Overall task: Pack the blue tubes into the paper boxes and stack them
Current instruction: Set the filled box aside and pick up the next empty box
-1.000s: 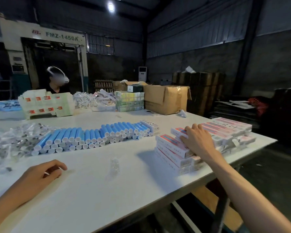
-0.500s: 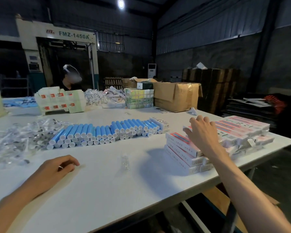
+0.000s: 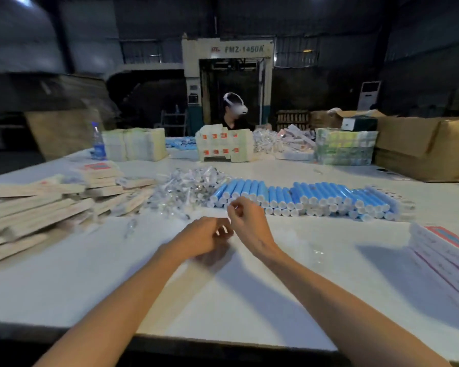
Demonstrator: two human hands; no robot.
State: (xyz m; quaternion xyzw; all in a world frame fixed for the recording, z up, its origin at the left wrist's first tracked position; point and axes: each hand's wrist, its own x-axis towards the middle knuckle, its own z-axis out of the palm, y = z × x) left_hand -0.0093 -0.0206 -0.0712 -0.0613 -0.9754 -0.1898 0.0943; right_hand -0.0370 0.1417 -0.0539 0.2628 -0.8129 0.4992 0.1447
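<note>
Both hands are at mid-table: the left hand point(image 3: 206, 238) and right hand point(image 3: 245, 221) almost touch, fingers curled, and blur hides whether either holds anything. A second ago the right hand rested on the stack of paper boxes point(image 3: 443, 250) at the right edge; it has since left it. Just beyond the hands lies one long bank of blue tubes point(image 3: 302, 196), several dozen, too blurred for an exact count. One heap of clear wrappers point(image 3: 191, 185) adjoins it, and one pile of flat boxes point(image 3: 37, 207) lies left. The table point(image 3: 223, 300) also carries one bottle point(image 3: 98, 141). One person point(image 3: 233, 112) stands opposite.
</note>
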